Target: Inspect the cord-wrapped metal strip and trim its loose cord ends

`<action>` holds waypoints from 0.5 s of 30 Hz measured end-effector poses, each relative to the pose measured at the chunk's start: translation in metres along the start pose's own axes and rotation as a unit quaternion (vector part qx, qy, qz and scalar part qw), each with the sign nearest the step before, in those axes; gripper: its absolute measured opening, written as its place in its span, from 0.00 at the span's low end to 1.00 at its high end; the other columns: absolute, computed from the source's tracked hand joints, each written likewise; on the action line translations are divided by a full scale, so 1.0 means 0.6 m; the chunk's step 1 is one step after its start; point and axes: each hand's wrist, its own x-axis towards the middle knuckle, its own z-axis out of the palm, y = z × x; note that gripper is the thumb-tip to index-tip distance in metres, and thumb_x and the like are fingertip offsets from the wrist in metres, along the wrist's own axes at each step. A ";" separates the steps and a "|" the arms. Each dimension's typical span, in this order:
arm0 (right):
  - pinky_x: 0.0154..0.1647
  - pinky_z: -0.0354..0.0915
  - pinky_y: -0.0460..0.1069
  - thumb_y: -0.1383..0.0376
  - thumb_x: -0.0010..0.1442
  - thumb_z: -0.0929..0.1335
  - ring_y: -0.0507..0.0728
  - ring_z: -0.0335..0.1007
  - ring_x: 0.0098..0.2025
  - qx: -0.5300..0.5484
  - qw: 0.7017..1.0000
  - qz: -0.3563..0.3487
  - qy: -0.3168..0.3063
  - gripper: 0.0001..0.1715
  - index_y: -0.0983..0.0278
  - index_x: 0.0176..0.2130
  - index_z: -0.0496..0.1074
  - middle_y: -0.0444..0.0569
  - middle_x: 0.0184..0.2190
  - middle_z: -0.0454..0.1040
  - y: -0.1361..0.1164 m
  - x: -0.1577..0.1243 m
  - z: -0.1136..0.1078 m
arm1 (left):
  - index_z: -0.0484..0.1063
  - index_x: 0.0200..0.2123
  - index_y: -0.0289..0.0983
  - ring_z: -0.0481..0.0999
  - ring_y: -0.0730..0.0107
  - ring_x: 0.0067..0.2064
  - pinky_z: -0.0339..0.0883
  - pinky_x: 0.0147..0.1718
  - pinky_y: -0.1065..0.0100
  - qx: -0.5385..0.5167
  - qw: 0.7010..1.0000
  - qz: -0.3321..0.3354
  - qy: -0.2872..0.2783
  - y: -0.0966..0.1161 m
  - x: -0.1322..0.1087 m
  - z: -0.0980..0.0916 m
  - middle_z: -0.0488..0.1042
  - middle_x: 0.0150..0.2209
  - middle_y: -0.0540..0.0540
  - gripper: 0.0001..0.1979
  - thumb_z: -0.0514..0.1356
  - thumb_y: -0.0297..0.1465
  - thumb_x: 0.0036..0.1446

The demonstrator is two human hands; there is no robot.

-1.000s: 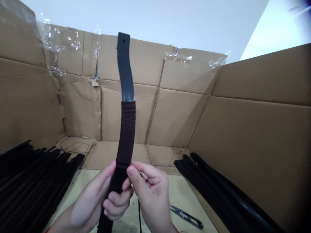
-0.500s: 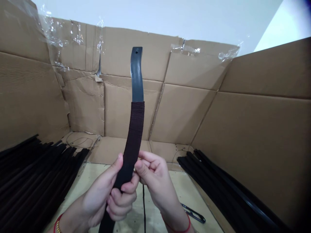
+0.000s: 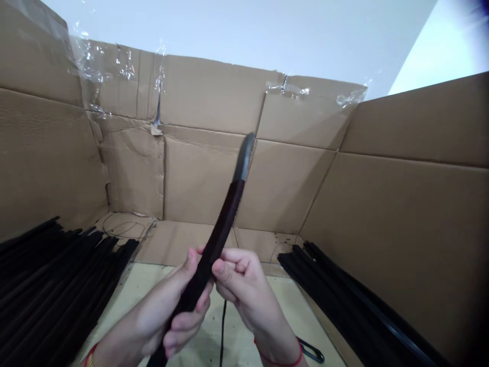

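Observation:
A curved, flat strip (image 3: pixel 223 219) wrapped in dark brown cord slants up and to the right, nearly edge-on. Its bare grey tip (image 3: pixel 243 157) sticks out at the top. My left hand (image 3: pixel 160 311) is closed around the lower part, thumb along one face and fingers around the other side. At the strip's right edge my right hand (image 3: pixel 250 290) pinches the cord between thumb and fingers. From beneath that hand a dark length of cord (image 3: pixel 222 331) hangs down. The pinched bit itself is mostly hidden by the fingertips.
Many dark strips (image 3: pixel 57 285) lie piled at left. More dark strips (image 3: pixel 355 306) lie along the right side. A black slotted tool (image 3: pixel 315 352) rests on the pale tabletop (image 3: pixel 298 306), partly behind my right wrist. Taped cardboard walls (image 3: pixel 206 168) stand around the work area.
The strip's tip has dropped and swung to the right, and the strip has turned from its broad face to nearly edge-on. Both hands keep their hold in about the same place.

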 end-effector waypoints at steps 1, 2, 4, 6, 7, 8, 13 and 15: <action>0.16 0.46 0.41 0.55 0.55 0.74 0.44 0.46 0.16 -0.007 1.000 -0.007 0.030 0.20 0.70 0.39 0.78 0.41 0.16 0.63 0.000 0.000 0.001 | 0.61 0.26 0.38 0.45 0.81 0.11 0.44 0.09 0.76 0.028 0.999 0.012 -0.033 0.000 0.003 -0.003 0.51 0.11 0.59 0.35 0.45 0.66 0.50; 0.18 0.52 0.42 0.56 0.54 0.74 0.46 0.52 0.17 -0.015 0.997 -0.024 0.067 0.18 0.69 0.38 0.78 0.43 0.18 0.66 0.000 0.001 0.002 | 0.63 0.28 0.37 0.49 0.80 0.12 0.47 0.11 0.76 0.074 0.995 0.065 0.000 -0.001 0.007 -0.003 0.54 0.13 0.58 0.34 0.47 0.65 0.51; 0.22 0.59 0.43 0.57 0.52 0.75 0.49 0.61 0.22 -0.018 0.990 -0.055 0.131 0.18 0.67 0.39 0.79 0.45 0.21 0.71 0.001 0.004 0.006 | 0.65 0.33 0.36 0.60 0.79 0.20 0.54 0.18 0.77 0.175 0.962 0.173 0.117 -0.005 0.013 0.001 0.64 0.21 0.53 0.28 0.58 0.57 0.51; 0.21 0.59 0.42 0.57 0.53 0.75 0.49 0.61 0.21 -0.006 0.991 -0.049 0.123 0.18 0.67 0.39 0.78 0.44 0.20 0.70 0.002 0.007 0.008 | 0.63 0.33 0.37 0.56 0.80 0.20 0.51 0.18 0.78 0.171 0.952 0.195 0.161 -0.009 0.014 0.005 0.61 0.22 0.54 0.26 0.60 0.55 0.51; 0.20 0.56 0.42 0.56 0.54 0.74 0.47 0.58 0.19 0.000 0.994 -0.040 0.100 0.17 0.67 0.36 0.78 0.43 0.18 0.69 0.002 0.008 0.008 | 0.61 0.32 0.37 0.51 0.81 0.18 0.48 0.16 0.78 0.136 0.965 0.176 0.142 -0.010 0.014 0.005 0.57 0.21 0.56 0.27 0.58 0.57 0.51; 0.18 0.53 0.41 0.56 0.56 0.73 0.46 0.54 0.17 0.002 0.997 -0.030 0.076 0.16 0.68 0.33 0.77 0.43 0.17 0.69 0.002 0.008 0.008 | 0.59 0.30 0.38 0.46 0.82 0.17 0.44 0.14 0.78 0.097 0.979 0.148 0.104 -0.010 0.014 0.002 0.52 0.19 0.58 0.28 0.56 0.59 0.51; 0.16 0.46 0.40 0.58 0.61 0.70 0.44 0.51 0.16 -0.062 0.987 -0.085 0.118 0.22 0.68 0.22 0.67 0.43 0.15 0.65 0.001 0.004 0.011 | 0.64 0.31 0.35 0.47 0.83 0.16 0.46 0.15 0.78 0.026 0.994 0.095 -0.039 0.005 0.015 -0.020 0.52 0.17 0.58 0.32 0.48 0.61 0.55; 0.16 0.46 0.41 0.57 0.60 0.70 0.44 0.50 0.16 -0.079 0.982 -0.101 0.141 0.21 0.68 0.23 0.67 0.41 0.15 0.61 0.001 0.003 0.010 | 0.64 0.33 0.34 0.57 0.82 0.17 0.54 0.18 0.78 0.046 0.989 0.136 0.038 0.012 0.013 -0.017 0.60 0.18 0.54 0.29 0.50 0.57 0.59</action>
